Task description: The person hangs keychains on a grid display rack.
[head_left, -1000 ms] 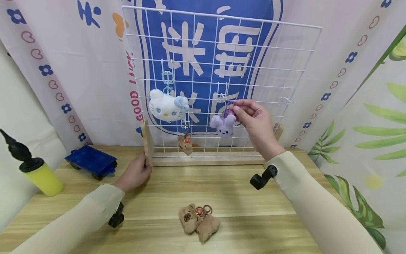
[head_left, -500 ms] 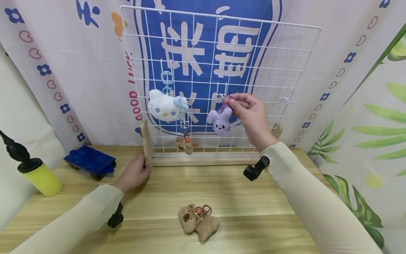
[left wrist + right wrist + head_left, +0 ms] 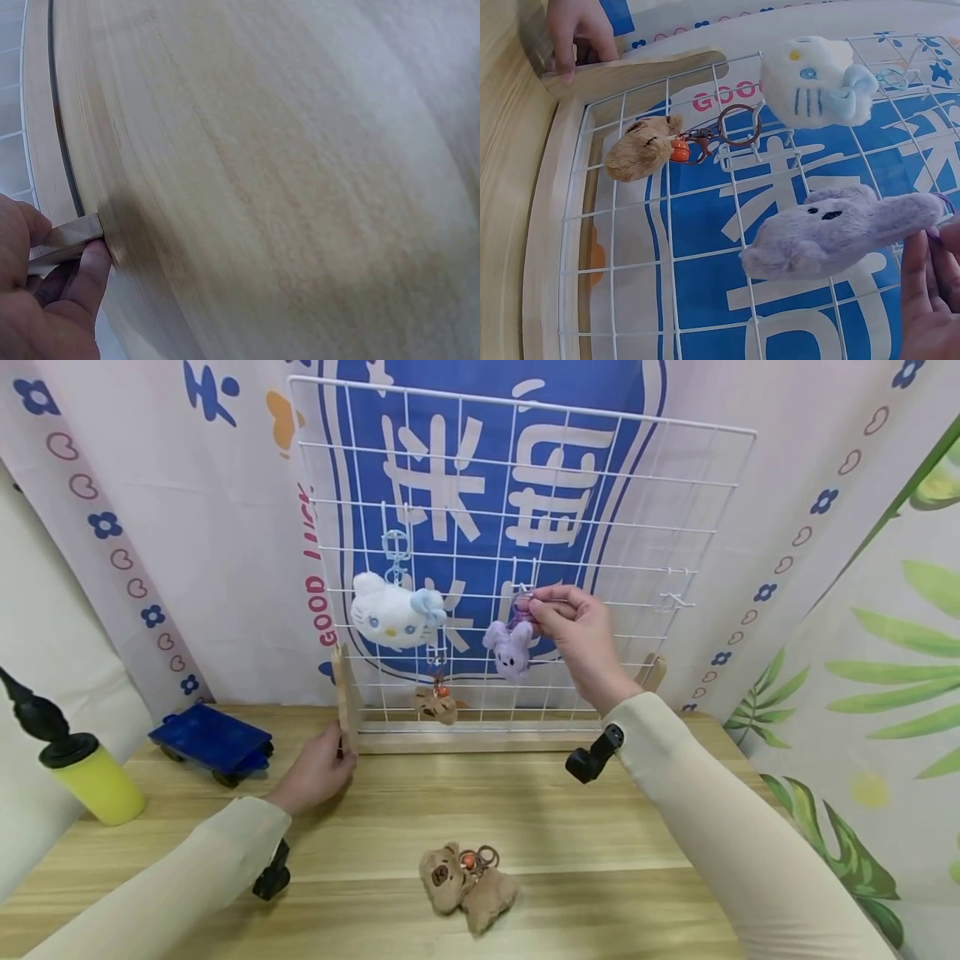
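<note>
My right hand point(image 3: 579, 631) pinches the purple ring of a lilac plush bunny keychain point(image 3: 510, 652). The ring is right at a white hook point(image 3: 523, 587) on the wire grid rack, and the bunny dangles below, its eyes and ears visible in the right wrist view. At the left end of the rack, my left hand point(image 3: 315, 770) grips the wooden foot point(image 3: 71, 236) between thumb and fingers. A white cat plush keychain point(image 3: 393, 614) hangs from the grid at upper left. Below it hangs a brown bear keychain point(image 3: 641, 146) with an orange bead.
On the table in front lies another brown bear keychain point(image 3: 468, 885) with a ring. A blue toy cart point(image 3: 213, 739) and a yellow hand pump point(image 3: 93, 781) stand at the left. White hooks point(image 3: 675, 600) project from the grid's right side. A printed curtain point(image 3: 247, 552) hangs behind the rack.
My right hand has moved left with the lilac bunny, bringing its ring to the hook. The bunny has swung and turned a little. The left hand keeps its grip on the wooden foot.
</note>
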The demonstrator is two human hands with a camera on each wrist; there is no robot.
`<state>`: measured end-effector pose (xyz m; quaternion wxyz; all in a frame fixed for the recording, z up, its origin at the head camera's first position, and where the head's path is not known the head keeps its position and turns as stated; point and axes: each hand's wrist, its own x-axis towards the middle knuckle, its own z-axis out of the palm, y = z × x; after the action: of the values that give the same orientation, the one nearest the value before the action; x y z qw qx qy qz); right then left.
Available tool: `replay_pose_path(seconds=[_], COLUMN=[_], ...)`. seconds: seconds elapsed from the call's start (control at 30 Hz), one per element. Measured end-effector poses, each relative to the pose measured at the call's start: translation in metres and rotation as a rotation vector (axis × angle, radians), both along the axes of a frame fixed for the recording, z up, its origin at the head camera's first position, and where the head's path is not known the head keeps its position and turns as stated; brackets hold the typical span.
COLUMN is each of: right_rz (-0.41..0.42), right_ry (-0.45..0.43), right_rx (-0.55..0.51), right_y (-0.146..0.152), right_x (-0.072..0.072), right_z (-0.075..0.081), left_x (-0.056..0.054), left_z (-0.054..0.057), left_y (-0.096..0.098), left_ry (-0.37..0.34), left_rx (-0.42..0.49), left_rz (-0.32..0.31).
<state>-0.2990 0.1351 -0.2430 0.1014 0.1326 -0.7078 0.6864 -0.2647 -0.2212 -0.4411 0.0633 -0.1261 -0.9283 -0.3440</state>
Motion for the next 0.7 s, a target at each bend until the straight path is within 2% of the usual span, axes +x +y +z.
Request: replay_pose_path(seconds=[0.3, 0.7], right_rz=[-0.021, -0.003], right_ry=[-0.027, -0.025], right_rx=[0.008, 0.05], right_y=[0.001, 0.007], right_x=[-0.001, 0.004], right_z=[-0.001, -0.016], left_x=[0.0, 0.002], left_z=[0.001, 0.002], left_y=[0.0, 0.001], left_ry=[-0.004, 0.001], left_rx=[0.005, -0.005], left_rz=[0.002, -0.005])
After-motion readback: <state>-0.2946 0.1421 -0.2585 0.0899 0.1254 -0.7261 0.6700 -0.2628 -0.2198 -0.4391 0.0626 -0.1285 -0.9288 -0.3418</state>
